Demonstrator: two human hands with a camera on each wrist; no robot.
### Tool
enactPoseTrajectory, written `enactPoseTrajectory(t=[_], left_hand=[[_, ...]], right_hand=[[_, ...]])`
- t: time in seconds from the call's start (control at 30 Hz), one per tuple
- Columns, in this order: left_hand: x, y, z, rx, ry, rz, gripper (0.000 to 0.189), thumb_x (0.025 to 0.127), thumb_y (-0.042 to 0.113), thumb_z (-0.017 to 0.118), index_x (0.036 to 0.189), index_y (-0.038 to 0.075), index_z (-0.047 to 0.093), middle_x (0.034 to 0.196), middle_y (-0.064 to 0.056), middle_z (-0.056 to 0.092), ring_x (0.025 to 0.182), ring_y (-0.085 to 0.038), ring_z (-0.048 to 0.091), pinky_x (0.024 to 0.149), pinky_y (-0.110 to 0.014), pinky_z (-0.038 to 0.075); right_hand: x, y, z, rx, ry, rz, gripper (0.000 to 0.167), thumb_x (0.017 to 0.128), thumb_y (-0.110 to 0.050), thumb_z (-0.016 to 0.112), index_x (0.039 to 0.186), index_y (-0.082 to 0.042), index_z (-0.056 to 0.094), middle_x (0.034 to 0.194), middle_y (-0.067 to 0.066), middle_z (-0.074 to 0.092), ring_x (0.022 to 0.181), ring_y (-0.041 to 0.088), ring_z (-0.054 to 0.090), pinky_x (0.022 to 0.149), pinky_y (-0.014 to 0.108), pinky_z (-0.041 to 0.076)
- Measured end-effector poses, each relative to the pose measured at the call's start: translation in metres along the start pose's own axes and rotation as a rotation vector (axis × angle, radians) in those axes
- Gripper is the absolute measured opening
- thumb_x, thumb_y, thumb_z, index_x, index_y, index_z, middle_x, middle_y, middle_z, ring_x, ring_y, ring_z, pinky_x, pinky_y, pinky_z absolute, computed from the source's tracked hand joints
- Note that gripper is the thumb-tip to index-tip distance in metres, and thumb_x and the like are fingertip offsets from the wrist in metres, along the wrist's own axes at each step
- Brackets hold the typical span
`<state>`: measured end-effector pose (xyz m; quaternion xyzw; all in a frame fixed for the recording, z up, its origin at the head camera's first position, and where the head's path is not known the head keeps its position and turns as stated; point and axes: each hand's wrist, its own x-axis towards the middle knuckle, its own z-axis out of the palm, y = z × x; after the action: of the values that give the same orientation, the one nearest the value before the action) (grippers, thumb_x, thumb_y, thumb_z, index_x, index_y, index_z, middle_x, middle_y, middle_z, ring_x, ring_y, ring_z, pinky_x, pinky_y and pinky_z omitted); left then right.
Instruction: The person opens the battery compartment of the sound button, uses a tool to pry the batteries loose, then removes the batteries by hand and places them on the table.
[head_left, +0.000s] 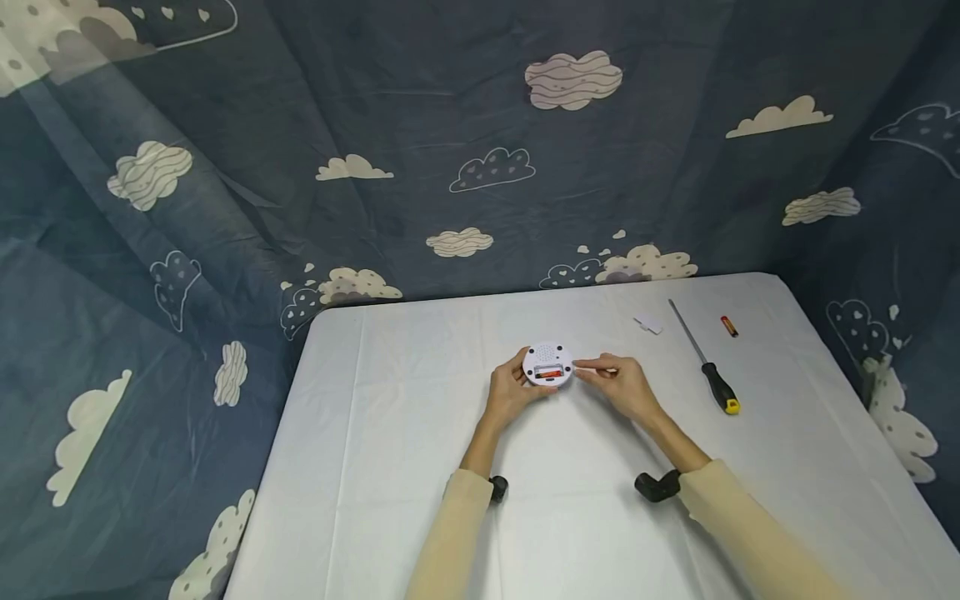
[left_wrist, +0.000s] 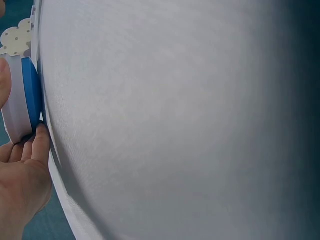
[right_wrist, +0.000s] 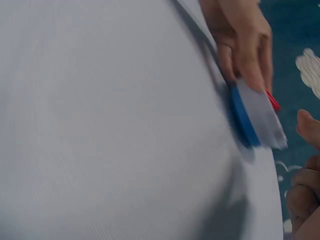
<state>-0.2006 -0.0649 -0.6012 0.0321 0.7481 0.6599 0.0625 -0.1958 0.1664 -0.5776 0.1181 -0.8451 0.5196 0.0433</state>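
My left hand grips a round white device by its rim, thumb on the near side and fingers behind. Its face shows speaker holes, small dark feet and an uncovered battery compartment with a red battery in it. A blue band rings the device's other side. My right hand is at the device's right edge, thumb and index fingertips close together. In the right wrist view, its thumb is apart from the device and its other fingers curl. I cannot tell whether a small thing is between those fingertips.
On the white-covered table, a black-and-yellow screwdriver lies to the right. Farther right is another red battery. A small white piece lies left of the screwdriver's tip. A dark cloud-patterned cloth hangs behind.
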Motion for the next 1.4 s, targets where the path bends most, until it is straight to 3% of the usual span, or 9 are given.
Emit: enactPoseTrajectory(t=[0.23,0.47,0.73,1.0,1.07,1.17,1.23,1.3,1.4], left_hand=[[0.0,0.0,0.0,0.011,-0.005,0.032,0.09,0.075,-0.003,0.089,0.154,-0.003,0.044,0.153,-0.02,0.054,0.141,-0.027,0.055,0.114,-0.026,0.051],[-0.001,0.002,0.001,-0.002,-0.005,0.035,0.09,0.075,-0.005,0.089,0.153,-0.004,0.044,0.154,-0.022,0.051,0.141,-0.028,0.054,0.115,-0.025,0.049],[0.0,0.002,0.002,0.001,0.004,0.031,0.09,0.075,-0.004,0.089,0.153,-0.003,0.045,0.153,-0.02,0.054,0.141,-0.026,0.055,0.114,-0.024,0.05],[-0.001,0.003,0.0,-0.033,0.013,-0.012,0.091,0.073,-0.007,0.089,0.153,-0.005,0.043,0.155,-0.021,0.051,0.143,-0.028,0.053,0.115,-0.023,0.048],[-0.001,0.003,0.0,-0.034,0.017,-0.014,0.091,0.073,-0.008,0.089,0.153,-0.005,0.044,0.154,-0.021,0.052,0.143,-0.028,0.053,0.115,-0.023,0.048],[-0.002,0.002,0.0,-0.029,0.017,-0.016,0.091,0.073,-0.007,0.089,0.153,-0.004,0.044,0.155,-0.02,0.052,0.143,-0.027,0.053,0.116,-0.024,0.047],[-0.002,0.002,0.0,-0.022,0.016,-0.016,0.091,0.074,-0.007,0.089,0.153,-0.004,0.044,0.155,-0.019,0.052,0.143,-0.027,0.053,0.117,-0.025,0.047],[-0.002,0.002,0.0,-0.013,0.015,-0.016,0.091,0.074,-0.006,0.089,0.153,-0.003,0.044,0.155,-0.019,0.053,0.143,-0.027,0.053,0.117,-0.026,0.047],[-0.001,0.002,0.001,0.001,0.018,-0.013,0.091,0.074,-0.005,0.09,0.153,-0.002,0.045,0.154,-0.017,0.054,0.142,-0.026,0.054,0.117,-0.026,0.047]], right_hand=[[0.004,-0.007,0.032,-0.068,-0.025,-0.017,0.022,0.085,-0.008,0.084,0.106,0.0,0.081,0.065,0.0,0.044,0.06,0.008,0.036,0.05,0.018,0.026],[0.01,-0.011,0.031,-0.106,-0.036,-0.054,0.017,0.085,-0.008,0.085,0.1,-0.002,0.083,0.065,0.0,0.048,0.061,0.008,0.037,0.052,0.019,0.027],[0.001,-0.007,0.02,-0.03,0.069,-0.017,0.016,0.085,-0.008,0.084,0.1,-0.002,0.083,0.064,-0.001,0.044,0.06,0.006,0.035,0.049,0.021,0.027],[0.001,0.006,-0.014,-0.006,0.229,0.037,0.018,0.086,-0.011,0.085,0.1,-0.001,0.082,0.067,0.005,0.052,0.063,0.007,0.036,0.049,0.02,0.027],[0.001,0.01,-0.026,-0.039,0.266,0.084,0.021,0.087,-0.016,0.085,0.102,-0.002,0.082,0.076,0.007,0.062,0.071,0.002,0.043,0.053,0.01,0.032],[0.0,0.015,-0.047,-0.083,0.315,0.157,0.024,0.088,-0.021,0.084,0.105,-0.003,0.082,0.089,0.006,0.069,0.08,0.001,0.046,0.059,0.005,0.035],[-0.001,0.02,-0.061,-0.112,0.348,0.2,0.026,0.089,-0.023,0.084,0.107,-0.004,0.082,0.093,0.0,0.071,0.085,0.0,0.049,0.064,0.003,0.038],[-0.002,0.028,-0.077,-0.12,0.391,0.221,0.026,0.089,-0.023,0.084,0.107,-0.004,0.082,0.082,-0.007,0.066,0.078,0.005,0.046,0.057,0.01,0.034],[-0.005,0.042,-0.1,-0.131,0.452,0.26,0.027,0.089,-0.023,0.084,0.107,-0.004,0.082,0.077,-0.025,0.06,0.08,0.002,0.049,0.062,0.007,0.037]])
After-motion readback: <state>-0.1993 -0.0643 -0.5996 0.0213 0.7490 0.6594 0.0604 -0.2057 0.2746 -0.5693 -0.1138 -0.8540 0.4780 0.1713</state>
